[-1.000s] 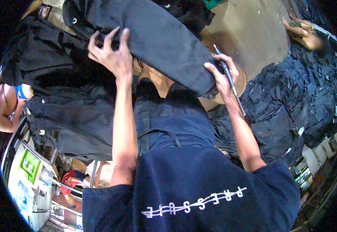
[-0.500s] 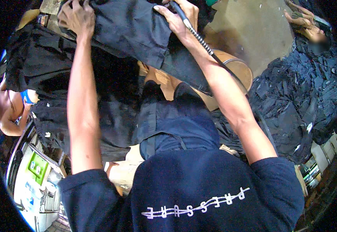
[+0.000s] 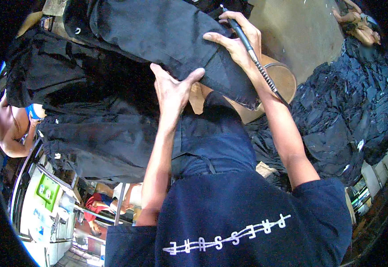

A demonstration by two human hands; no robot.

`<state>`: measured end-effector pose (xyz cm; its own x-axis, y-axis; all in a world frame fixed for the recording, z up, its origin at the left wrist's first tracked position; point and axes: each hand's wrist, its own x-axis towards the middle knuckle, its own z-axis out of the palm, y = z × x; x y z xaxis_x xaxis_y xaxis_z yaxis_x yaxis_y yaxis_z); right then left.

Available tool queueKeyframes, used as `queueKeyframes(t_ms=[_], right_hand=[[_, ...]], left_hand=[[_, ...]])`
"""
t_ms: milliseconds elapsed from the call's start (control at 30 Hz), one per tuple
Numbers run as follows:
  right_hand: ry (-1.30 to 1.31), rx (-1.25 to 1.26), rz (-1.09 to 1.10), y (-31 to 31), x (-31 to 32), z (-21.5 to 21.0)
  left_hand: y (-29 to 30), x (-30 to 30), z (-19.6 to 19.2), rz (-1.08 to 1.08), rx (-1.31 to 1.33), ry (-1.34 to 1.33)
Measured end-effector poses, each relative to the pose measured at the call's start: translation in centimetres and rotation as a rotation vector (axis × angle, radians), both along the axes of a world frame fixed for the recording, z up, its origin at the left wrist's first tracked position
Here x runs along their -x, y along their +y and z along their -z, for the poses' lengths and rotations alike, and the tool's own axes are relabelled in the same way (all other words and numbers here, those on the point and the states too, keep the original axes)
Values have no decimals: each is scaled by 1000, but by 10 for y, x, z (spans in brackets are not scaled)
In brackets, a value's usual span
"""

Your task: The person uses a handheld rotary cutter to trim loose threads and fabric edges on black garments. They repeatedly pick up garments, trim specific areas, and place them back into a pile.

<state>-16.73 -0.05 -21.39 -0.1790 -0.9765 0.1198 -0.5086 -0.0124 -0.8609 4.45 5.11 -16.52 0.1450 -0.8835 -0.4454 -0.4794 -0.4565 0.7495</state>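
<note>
A black garment [image 3: 158, 33], perhaps a trouser leg, lies stretched in front of me across the upper middle. My left hand [image 3: 172, 89] is at its near edge, thumb and forefinger spread apart against the cloth; the other fingers are partly hidden. In my right hand [image 3: 244, 46] is a slim black pen-shaped handpiece [image 3: 240, 33], with a coiled spring sleeve and a dark cable running back along my forearm. Its narrow metal tip points up and away, above the cloth's right part. The right thumb reaches out over the garment.
More black garments [image 3: 100, 142] are heaped to my left, and a large dark cloth pile [image 3: 341, 115] rises at the right. A round tan drum-like object [image 3: 285, 80] stands beside my right forearm. Other people are at the far right [image 3: 358, 29], left [image 3: 18, 129] and lower left [image 3: 98, 204].
My left hand has moved right and nearer, from the garment's far left to its near edge. The right hand with the handpiece has shifted right and nearer, and the garment has moved with them.
</note>
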Motion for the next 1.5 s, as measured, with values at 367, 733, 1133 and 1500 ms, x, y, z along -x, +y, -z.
queueKeyframes(t_ms=[367, 733, 1133, 1500], right_hand=[[123, 182, 14, 33, 4, -3], [-25, 278, -263, 89, -18, -17], [29, 304, -453, 96, -21, -11], [23, 304, -411, 98, -20, -9]], left_hand=[[26, -23, 25, -78, 14, 534], [38, -33, 42, -131, -62, 332], [42, -28, 43, -124, 78, 426], [45, -26, 46, -141, 62, 475]])
